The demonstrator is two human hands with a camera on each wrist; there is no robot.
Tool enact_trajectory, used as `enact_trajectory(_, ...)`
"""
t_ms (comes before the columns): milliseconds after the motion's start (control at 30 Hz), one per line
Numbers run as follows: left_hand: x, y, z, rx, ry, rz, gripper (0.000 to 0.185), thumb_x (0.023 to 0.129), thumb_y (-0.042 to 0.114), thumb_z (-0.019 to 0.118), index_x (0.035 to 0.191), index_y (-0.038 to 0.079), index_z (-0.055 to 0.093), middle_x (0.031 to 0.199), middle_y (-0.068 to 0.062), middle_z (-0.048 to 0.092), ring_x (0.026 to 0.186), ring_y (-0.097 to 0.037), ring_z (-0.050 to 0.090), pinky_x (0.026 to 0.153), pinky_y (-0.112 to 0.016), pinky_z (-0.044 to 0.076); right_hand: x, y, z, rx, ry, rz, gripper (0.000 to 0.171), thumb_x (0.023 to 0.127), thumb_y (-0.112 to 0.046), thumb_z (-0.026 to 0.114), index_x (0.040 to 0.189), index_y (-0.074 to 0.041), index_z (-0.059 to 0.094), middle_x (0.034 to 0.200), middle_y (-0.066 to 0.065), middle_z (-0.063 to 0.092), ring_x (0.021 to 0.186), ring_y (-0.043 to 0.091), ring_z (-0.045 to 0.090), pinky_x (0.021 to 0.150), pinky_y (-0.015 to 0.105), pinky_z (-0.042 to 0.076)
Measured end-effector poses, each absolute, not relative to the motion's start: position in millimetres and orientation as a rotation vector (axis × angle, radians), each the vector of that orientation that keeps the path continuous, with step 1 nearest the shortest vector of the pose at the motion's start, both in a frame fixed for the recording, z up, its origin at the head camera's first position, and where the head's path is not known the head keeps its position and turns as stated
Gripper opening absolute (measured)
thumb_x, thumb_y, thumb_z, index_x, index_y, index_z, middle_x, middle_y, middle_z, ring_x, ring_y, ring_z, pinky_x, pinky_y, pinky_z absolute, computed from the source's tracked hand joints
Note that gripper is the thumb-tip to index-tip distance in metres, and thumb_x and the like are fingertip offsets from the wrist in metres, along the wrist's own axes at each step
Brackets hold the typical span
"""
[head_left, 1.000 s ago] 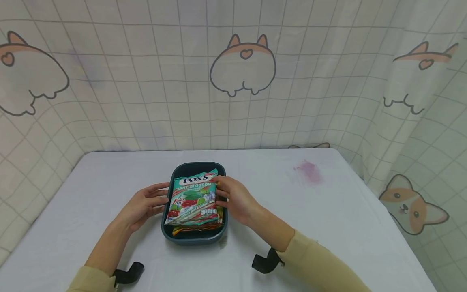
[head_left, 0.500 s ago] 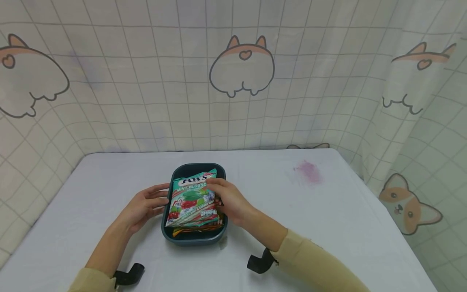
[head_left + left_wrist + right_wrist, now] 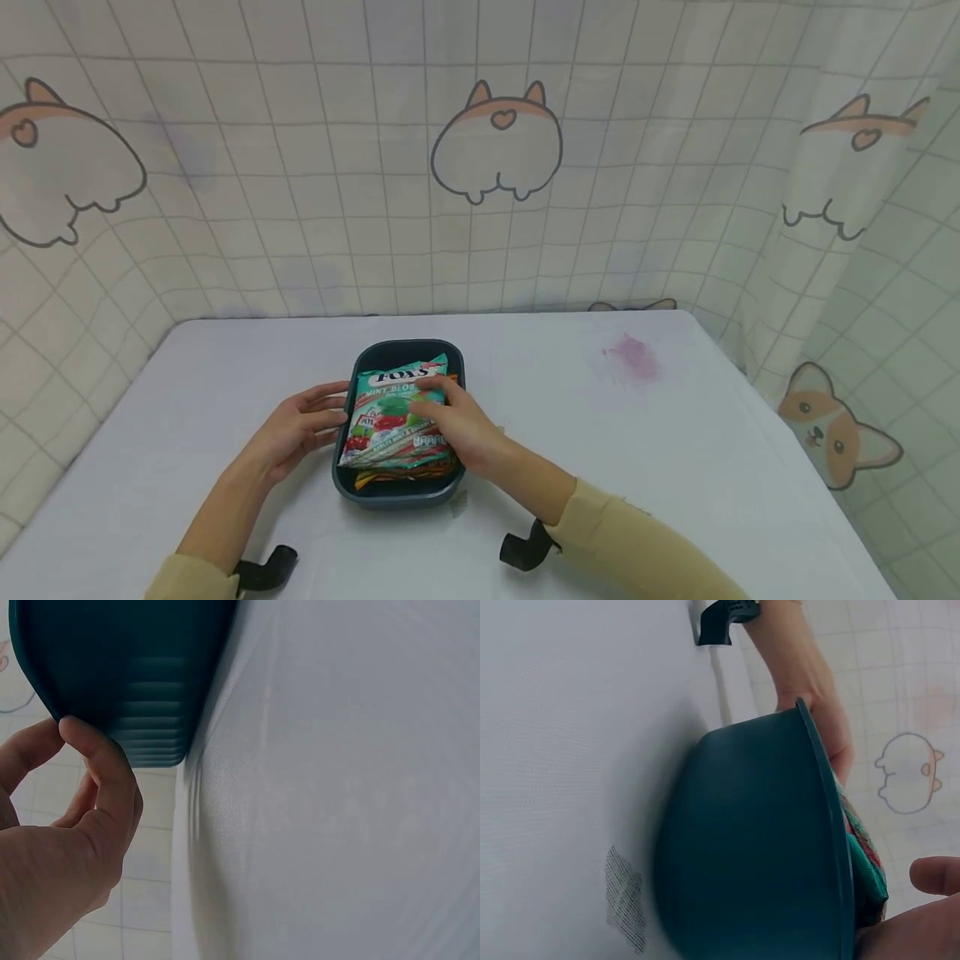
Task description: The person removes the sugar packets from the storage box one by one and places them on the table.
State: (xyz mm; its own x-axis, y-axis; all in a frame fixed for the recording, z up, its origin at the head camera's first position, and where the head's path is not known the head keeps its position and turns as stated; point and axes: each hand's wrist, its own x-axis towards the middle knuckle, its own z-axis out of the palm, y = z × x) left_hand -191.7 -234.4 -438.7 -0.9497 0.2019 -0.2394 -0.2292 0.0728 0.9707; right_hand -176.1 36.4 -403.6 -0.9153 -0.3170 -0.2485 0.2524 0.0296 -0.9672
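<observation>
A dark teal tray [image 3: 397, 498] sits on the white table [image 3: 675, 467]. A green FOX'S mint candy bag [image 3: 386, 421] lies on top inside it, with an orange-and-yellow packet [image 3: 390, 476] showing underneath at the near end. My right hand [image 3: 431, 400] lies across the bag, fingers spread flat over its middle. My left hand [image 3: 330, 412] rests against the tray's left side with straight fingers. In the left wrist view the thumb [image 3: 101, 761] touches the tray's outer wall [image 3: 120, 667]. The right wrist view shows the tray wall [image 3: 750, 847] and the bag's edge [image 3: 866, 859].
A pink stain [image 3: 633, 358] marks the table at the far right. A curtain printed with corgis [image 3: 495, 142] closes in the back and both sides. Black straps [image 3: 525, 546] sit at my wrists.
My right hand slid left from the bag's right edge onto its middle. The left hand stayed at the tray's left side. The tray and bag did not move.
</observation>
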Motion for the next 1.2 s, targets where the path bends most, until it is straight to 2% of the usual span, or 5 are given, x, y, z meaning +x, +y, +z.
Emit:
enact_trajectory(233,-190.4,-234.0,-441.2,-0.031,2.020,1.960,0.065,0.101,0.011,0.065,0.157,0.000,0.034,0.135,-0.015,0.056,0.105,-0.018,0.063,0.089,-0.030,0.055,-175.7,34.3,-411.6,-0.103,2.004,-1.895,0.044,0.100,-0.019,0.068,0.142,-0.020,0.055,0.143,0.013,0.048,0.115,0.029,0.056,0.097,0.044,0.050)
enact_trajectory(400,-189.9,-232.8,-440.2,-0.027,2.028,1.954,0.065,0.102,0.013,0.064,0.158,0.000,0.032,0.139,-0.019,0.053,0.106,-0.018,0.062,0.090,-0.029,0.055,-175.5,34.2,-412.3,-0.158,2.067,-1.859,0.047,0.099,-0.017,0.070,0.142,-0.021,0.055,0.139,0.013,0.050,0.110,0.027,0.060,0.093,0.043,0.053)
enact_trajectory(867,-190.7,-234.3,-438.6,-0.032,2.039,1.955,0.065,0.102,0.012,0.063,0.158,0.000,0.032,0.135,-0.015,0.056,0.105,-0.018,0.062,0.089,-0.029,0.055,-177.6,32.4,-412.2,-0.170,2.100,-1.859,0.049,0.097,-0.014,0.072,0.142,-0.019,0.056,0.143,0.014,0.047,0.114,0.028,0.058,0.096,0.044,0.053)
enact_trajectory(1200,-190.9,-235.8,-437.8,-0.027,2.022,1.970,0.065,0.102,0.011,0.064,0.157,-0.001,0.032,0.132,-0.013,0.058,0.104,-0.016,0.063,0.088,-0.028,0.055,-177.8,34.4,-412.7,-0.206,2.101,-1.916,0.049,0.095,-0.011,0.073,0.141,-0.017,0.058,0.139,0.015,0.049,0.110,0.028,0.059,0.093,0.041,0.054)
